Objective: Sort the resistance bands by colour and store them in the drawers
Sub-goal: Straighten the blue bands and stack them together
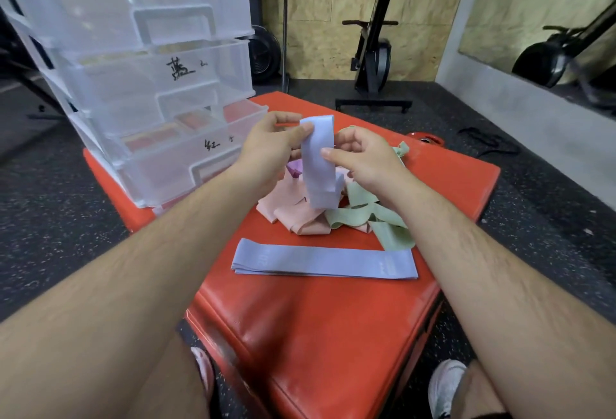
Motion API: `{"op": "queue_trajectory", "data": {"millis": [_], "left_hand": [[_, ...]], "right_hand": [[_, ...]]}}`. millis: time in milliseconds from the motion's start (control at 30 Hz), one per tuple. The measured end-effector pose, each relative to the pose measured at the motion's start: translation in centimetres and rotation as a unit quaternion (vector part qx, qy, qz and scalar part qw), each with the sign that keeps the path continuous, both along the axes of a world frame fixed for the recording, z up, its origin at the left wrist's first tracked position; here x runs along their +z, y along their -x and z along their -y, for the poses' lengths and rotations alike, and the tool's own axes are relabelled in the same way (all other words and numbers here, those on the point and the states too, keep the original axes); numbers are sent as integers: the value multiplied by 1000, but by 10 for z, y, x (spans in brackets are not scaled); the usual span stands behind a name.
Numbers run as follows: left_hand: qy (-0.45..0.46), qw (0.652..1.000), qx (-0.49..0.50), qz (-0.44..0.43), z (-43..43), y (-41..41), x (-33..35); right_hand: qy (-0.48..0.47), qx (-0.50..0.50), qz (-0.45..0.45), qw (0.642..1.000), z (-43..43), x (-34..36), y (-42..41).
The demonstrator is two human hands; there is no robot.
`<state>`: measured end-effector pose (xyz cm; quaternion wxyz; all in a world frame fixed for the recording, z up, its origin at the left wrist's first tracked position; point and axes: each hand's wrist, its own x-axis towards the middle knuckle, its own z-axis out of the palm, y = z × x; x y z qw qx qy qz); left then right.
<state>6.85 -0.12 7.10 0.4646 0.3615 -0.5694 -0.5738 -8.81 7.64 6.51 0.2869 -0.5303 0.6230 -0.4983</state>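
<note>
A lavender-blue resistance band hangs upright between both hands above a loose pile. My left hand pinches its top edge and my right hand pinches its right side. Below lie pink bands, green bands and a bit of purple band. Nearer me, a flat stack of lavender-blue bands lies across the red padded box. A clear plastic drawer unit stands at the box's left, its lowest drawer pulled out, with pink bands inside.
Handwritten labels mark the drawer fronts. A black exercise machine stands behind the box on the speckled rubber floor. A mirror lines the right wall. A red weight plate sits by the box's far corner. My shoes show at the bottom.
</note>
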Motion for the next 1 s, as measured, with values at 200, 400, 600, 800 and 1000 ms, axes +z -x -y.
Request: {"op": "queue_trajectory", "data": {"millis": [200,400,600,800,1000], "left_hand": [[25,999,-19,41,-9,-5,-3],[0,974,-111,198,-16,-11,-19],[36,994,-45,92,-23,-3,-8],[59,995,-12,75,-22,-7,1],[109,987,-29,118,-26,-10,4]], "right_hand": [[30,-35,57,997,-4,6,-2],[40,-60,137,988,-7,17,6],[-11,0,78,997,-15,19,12],[-14,66,-97,993,-15,7,16],[42,25,-128,991,-10,3,13]]}}
